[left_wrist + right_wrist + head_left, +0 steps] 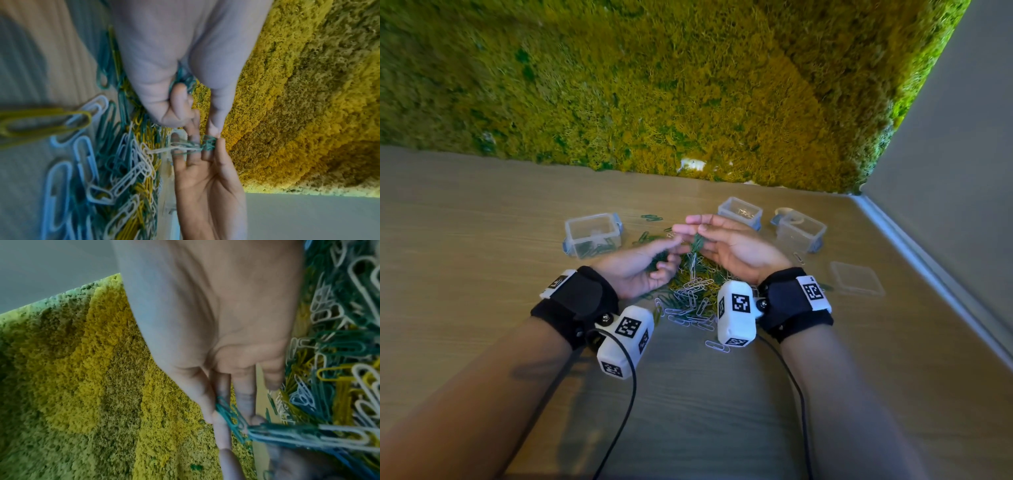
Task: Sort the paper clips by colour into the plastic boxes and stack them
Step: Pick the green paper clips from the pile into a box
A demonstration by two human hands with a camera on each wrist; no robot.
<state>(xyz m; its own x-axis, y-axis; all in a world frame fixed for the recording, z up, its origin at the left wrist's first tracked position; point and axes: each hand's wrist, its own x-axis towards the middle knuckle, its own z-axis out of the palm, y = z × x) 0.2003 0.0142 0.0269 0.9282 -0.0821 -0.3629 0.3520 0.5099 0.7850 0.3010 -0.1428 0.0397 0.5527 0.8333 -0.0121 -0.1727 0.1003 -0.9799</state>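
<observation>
the moss wall of yellow-green tufts fills the far side, meeting a plain grey wall on the right; below them lies the wooden table, pale and grained; on it, between the forearms, spreads the heap of paper clips, white, green and yellow mixed together, with a few strays at its near edge; three clear plastic boxes stand beyond the heap: the left box with green clips in its bottom, the middle box with a few pale clips inside, the right box whose contents i cannot tell; a loose clear lid lies flat near the right wrist, apart from the boxes; both hands are raised over the heap, palms turned inward; the left hand has its lower fingers curled on a bunch of green clips in the palm, while its thumb and forefinger pinch a small cluster of green clips; the right hand pinches the same cluster between thumb and forefinger, its other fingers nearly straight and slightly spread; from the cluster a chain of white clips hangs down to the heap, tangled with it.
</observation>
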